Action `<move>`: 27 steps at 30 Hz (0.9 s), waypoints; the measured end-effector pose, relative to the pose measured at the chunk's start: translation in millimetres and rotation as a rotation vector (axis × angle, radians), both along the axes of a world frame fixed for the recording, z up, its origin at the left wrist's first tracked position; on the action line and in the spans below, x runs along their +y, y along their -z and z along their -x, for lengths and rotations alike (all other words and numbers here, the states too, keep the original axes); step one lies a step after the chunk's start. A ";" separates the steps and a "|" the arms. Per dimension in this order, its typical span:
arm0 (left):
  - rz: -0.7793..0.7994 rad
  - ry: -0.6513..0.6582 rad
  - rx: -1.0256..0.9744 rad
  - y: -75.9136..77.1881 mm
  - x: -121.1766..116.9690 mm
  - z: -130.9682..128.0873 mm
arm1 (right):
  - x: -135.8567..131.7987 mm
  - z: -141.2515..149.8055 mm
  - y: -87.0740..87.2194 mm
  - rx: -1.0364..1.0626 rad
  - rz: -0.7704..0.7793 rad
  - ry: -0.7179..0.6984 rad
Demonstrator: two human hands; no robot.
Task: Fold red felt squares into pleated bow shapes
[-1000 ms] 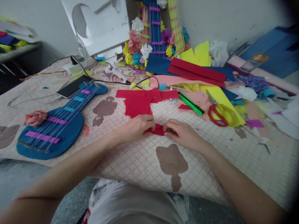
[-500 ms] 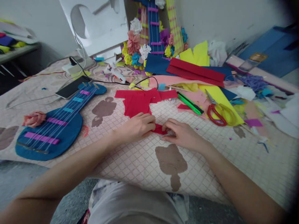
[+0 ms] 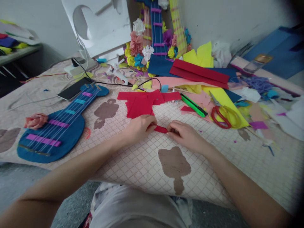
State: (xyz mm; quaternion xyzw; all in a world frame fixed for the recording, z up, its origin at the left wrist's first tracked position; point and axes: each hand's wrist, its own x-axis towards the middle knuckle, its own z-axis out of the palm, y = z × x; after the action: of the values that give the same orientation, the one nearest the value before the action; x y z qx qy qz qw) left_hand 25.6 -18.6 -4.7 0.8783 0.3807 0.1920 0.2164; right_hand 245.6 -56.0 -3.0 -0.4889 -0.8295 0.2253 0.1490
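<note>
Between my two hands, low over the patterned tablecloth, is a small folded strip of red crepe paper [image 3: 161, 129]. My left hand [image 3: 142, 126] pinches its left end, and my right hand [image 3: 178, 131] pinches the right end between thumb and fingers. Just beyond my left hand lies a pile of red paper pieces [image 3: 140, 104]. A green utility knife [image 3: 193, 105] rests to the right of that pile. Farther right, red-and-yellow-handled scissors [image 3: 222, 115] lie on yellow paper.
On the left lies a blue paper guitar [image 3: 71, 122] with a pink paper rose [image 3: 36, 121]. Behind it are a phone [image 3: 74, 88], a power strip [image 3: 79, 66] and a glue gun [image 3: 117, 74] with its cord. Folded dark red paper [image 3: 199, 73] and scraps cover the back right.
The red paper between my hands has become a narrower strip as my fingers fold it over. Both hands stay at nearly the same spot.
</note>
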 end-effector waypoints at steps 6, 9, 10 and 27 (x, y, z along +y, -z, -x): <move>0.011 -0.086 -0.011 3.1 0.8 -5.9 | 0.7 3.7 3.2 0.011 -0.008 0.119; -0.002 -0.115 0.014 3.9 0.9 -7.5 | 0.6 5.6 4.2 -0.001 -0.018 0.160; -0.002 -0.126 0.021 4.2 1.1 -7.8 | 0.7 6.0 4.4 -0.004 -0.019 0.166; -0.041 -0.176 0.015 11.0 3.6 -8.2 | 1.7 21.0 2.7 -0.042 -0.021 0.304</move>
State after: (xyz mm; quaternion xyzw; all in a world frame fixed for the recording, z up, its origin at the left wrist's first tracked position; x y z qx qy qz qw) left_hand 33.8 -14.9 -15.7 0.8470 0.4542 0.2112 0.1779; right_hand 224.5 -54.4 -5.7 -0.6117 -0.7513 0.1811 0.1689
